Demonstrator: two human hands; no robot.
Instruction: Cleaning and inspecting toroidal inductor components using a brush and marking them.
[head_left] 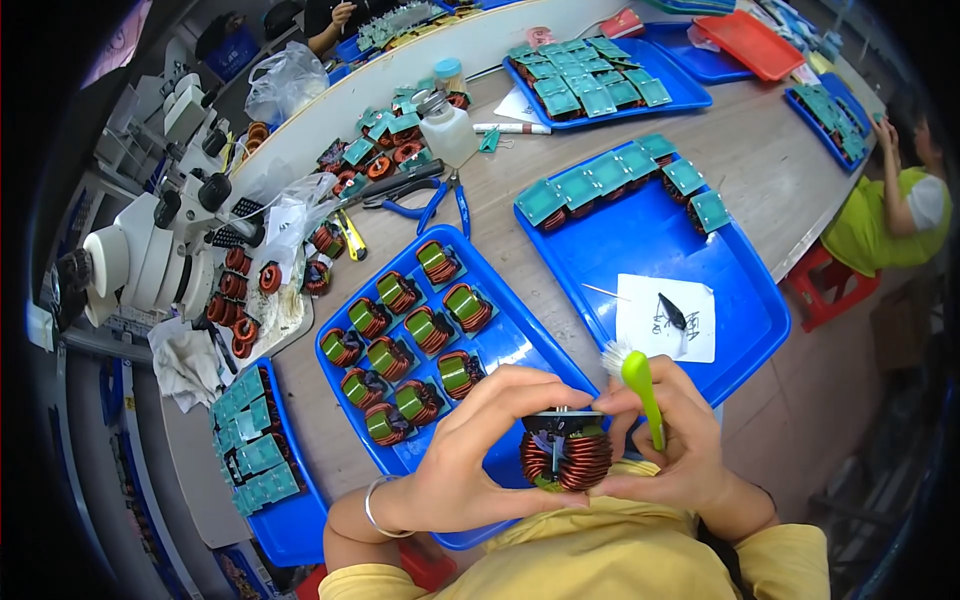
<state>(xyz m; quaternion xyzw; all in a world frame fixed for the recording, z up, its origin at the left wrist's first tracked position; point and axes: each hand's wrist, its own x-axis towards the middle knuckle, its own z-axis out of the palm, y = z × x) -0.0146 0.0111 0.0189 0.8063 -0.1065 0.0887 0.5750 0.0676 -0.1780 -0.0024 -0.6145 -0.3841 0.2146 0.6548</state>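
Observation:
Both my hands hold one copper-wound coil (565, 450) close in front of my chest, above the near edge of a blue tray (500, 340). My left hand (480, 450) grips its left side with fingers curled over the top. My right hand (670, 445) pinches its right side and also holds a green-handled brush (640, 385) with white bristles pointing up. Several similar coils (405, 335) with green cores lie in rows in that tray.
A second blue tray (700, 270) to the right holds coils with teal plates and a white paper slip (668, 318). A microscope (150, 250), blue-handled pliers (440, 200), a squeeze bottle (447, 130) and loose coils are at the left. Another person (895, 210) sits at far right.

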